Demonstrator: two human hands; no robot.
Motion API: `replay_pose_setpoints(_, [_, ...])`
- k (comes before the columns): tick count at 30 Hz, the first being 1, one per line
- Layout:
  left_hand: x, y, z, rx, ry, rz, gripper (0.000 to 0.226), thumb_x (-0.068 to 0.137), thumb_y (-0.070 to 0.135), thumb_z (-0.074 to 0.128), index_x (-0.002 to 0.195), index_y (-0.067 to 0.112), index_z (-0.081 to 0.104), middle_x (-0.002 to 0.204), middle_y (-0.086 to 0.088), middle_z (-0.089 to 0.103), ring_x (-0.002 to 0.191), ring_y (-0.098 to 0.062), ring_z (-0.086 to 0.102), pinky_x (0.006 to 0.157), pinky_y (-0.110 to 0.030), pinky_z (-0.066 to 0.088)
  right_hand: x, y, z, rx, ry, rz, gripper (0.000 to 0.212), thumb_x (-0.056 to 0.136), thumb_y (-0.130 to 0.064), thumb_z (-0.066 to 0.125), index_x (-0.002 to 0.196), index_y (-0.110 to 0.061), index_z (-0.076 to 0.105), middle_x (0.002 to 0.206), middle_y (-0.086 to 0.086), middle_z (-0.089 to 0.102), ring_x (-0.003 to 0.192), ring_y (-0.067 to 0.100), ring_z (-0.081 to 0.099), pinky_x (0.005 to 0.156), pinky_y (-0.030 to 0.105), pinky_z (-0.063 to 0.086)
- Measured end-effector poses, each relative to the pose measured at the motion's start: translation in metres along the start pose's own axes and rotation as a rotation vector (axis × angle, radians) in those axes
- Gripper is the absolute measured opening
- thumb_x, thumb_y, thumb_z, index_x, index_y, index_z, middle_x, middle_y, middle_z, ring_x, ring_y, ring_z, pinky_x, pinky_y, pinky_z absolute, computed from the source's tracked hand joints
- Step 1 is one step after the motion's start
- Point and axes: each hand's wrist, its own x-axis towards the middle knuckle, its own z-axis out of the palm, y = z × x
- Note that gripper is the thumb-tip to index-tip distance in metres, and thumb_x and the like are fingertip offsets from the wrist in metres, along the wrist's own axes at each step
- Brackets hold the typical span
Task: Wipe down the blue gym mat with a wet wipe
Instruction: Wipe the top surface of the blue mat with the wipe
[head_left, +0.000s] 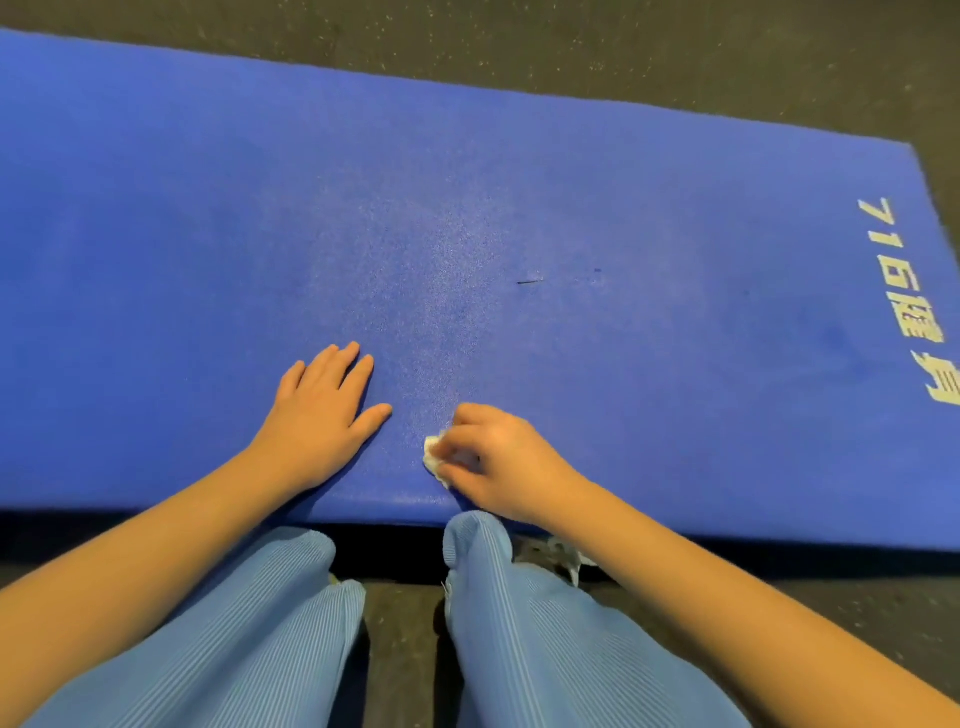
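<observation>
Right hand (498, 462) pinches the bunched wet wipe (435, 457) at the near edge of the blue gym mat (623, 218); left hand (322, 415) lies flat beside it, fingers straight; mat's long axis runs left-right, most of its surface lies ahead of the wipe.

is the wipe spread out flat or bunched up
Bunched up: the wet wipe shows only as a crumpled white wad under the right hand's curled fingers.
</observation>
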Motion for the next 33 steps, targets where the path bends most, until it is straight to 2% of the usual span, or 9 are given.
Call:
replay_pose_setpoints(3, [0.0, 0.001, 0.003, 0.02, -0.02, -0.023, 0.068, 0.1, 0.052, 0.028, 0.154, 0.012, 0.017, 0.162, -0.005, 0.009, 0.149, -0.023, 0.004, 0.117, -0.044, 0.005, 0.002, 0.015, -0.015, -0.117, 0.043, 0.019, 0.01, 0.079, -0.021, 0.066, 0.076, -0.011, 0.069, 0.072, 0.006, 0.055, 0.07, 0.031, 0.054, 0.057, 0.034, 0.042])
replay_pose_setpoints(6, [0.001, 0.0, 0.005, 0.017, -0.016, -0.036, 0.067, 0.1, 0.049, 0.031, 0.154, 0.013, 0.015, 0.162, -0.004, 0.006, 0.149, -0.022, 0.002, 0.118, -0.044, 0.003, 0.002, 0.026, -0.016, -0.149, 0.186, 0.169, 0.009, 0.082, -0.018, 0.068, 0.082, -0.01, 0.069, 0.075, 0.004, 0.052, 0.076, 0.031, 0.054, 0.061, 0.03, 0.033])
replay_pose_setpoints(11, [-0.001, 0.002, 0.006, 0.027, -0.008, -0.038, 0.067, 0.1, 0.049, 0.029, 0.154, 0.013, 0.015, 0.162, -0.004, 0.006, 0.149, -0.022, 0.002, 0.118, -0.045, 0.004, -0.036, 0.008, -0.01, -0.059, 0.014, 0.042, 0.007, 0.077, -0.022, 0.066, 0.077, -0.015, 0.068, 0.071, 0.001, 0.052, 0.069, 0.024, 0.053, 0.058, 0.028, 0.035])
replay_pose_setpoints(14, [-0.002, 0.002, 0.006, 0.029, -0.004, -0.039, 0.066, 0.1, 0.049, 0.028, 0.154, 0.014, 0.015, 0.162, -0.004, 0.006, 0.149, -0.022, 0.002, 0.118, -0.045, 0.004, -0.03, 0.034, -0.019, -0.175, 0.261, 0.234, 0.009, 0.079, -0.022, 0.064, 0.082, -0.013, 0.066, 0.078, 0.003, 0.06, 0.077, 0.03, 0.057, 0.064, 0.037, 0.045])
replay_pose_setpoints(16, [-0.002, 0.003, 0.005, 0.028, -0.002, -0.04, 0.066, 0.1, 0.049, 0.029, 0.154, 0.014, 0.016, 0.162, -0.004, 0.007, 0.149, -0.022, 0.002, 0.117, -0.045, 0.005, -0.036, 0.033, -0.013, -0.124, 0.332, 0.28, 0.014, 0.08, -0.024, 0.06, 0.087, -0.014, 0.067, 0.082, 0.002, 0.061, 0.081, 0.028, 0.056, 0.068, 0.038, 0.046])
replay_pose_setpoints(20, [-0.004, 0.005, 0.004, 0.036, 0.0, -0.044, 0.065, 0.1, 0.049, 0.028, 0.153, 0.013, 0.016, 0.162, -0.004, 0.008, 0.149, -0.022, 0.003, 0.117, -0.045, 0.005, -0.068, 0.009, -0.004, -0.046, 0.169, 0.118, 0.012, 0.077, -0.026, 0.059, 0.081, -0.018, 0.068, 0.073, -0.006, 0.049, 0.071, 0.019, 0.05, 0.063, 0.034, 0.042])
replay_pose_setpoints(25, [-0.004, 0.005, 0.003, 0.046, 0.002, -0.045, 0.064, 0.1, 0.048, 0.028, 0.153, 0.013, 0.017, 0.162, -0.005, 0.009, 0.148, -0.023, 0.004, 0.117, -0.046, 0.007, -0.046, 0.04, -0.014, -0.169, 0.484, 0.333, 0.012, 0.077, -0.017, 0.062, 0.066, -0.011, 0.065, 0.068, 0.003, 0.051, 0.066, 0.029, 0.051, 0.056, 0.04, 0.047])
replay_pose_setpoints(30, [-0.006, 0.007, 0.003, 0.057, -0.007, -0.046, 0.065, 0.101, 0.048, 0.027, 0.154, 0.013, 0.015, 0.162, -0.005, 0.007, 0.149, -0.022, 0.003, 0.117, -0.046, 0.005, -0.072, 0.013, -0.001, -0.068, 0.261, 0.149, 0.008, 0.076, -0.018, 0.065, 0.069, -0.015, 0.066, 0.076, -0.001, 0.058, 0.07, 0.024, 0.053, 0.061, 0.035, 0.045])
replay_pose_setpoints(33, [-0.006, 0.007, 0.002, 0.064, -0.017, -0.047, 0.064, 0.101, 0.047, 0.027, 0.154, 0.012, 0.014, 0.162, -0.005, 0.007, 0.149, -0.022, 0.002, 0.117, -0.046, 0.005, -0.055, 0.043, -0.016, -0.201, 0.367, 0.272, 0.018, 0.079, -0.022, 0.061, 0.063, -0.015, 0.066, 0.071, 0.001, 0.058, 0.067, 0.029, 0.051, 0.058, 0.04, 0.045])
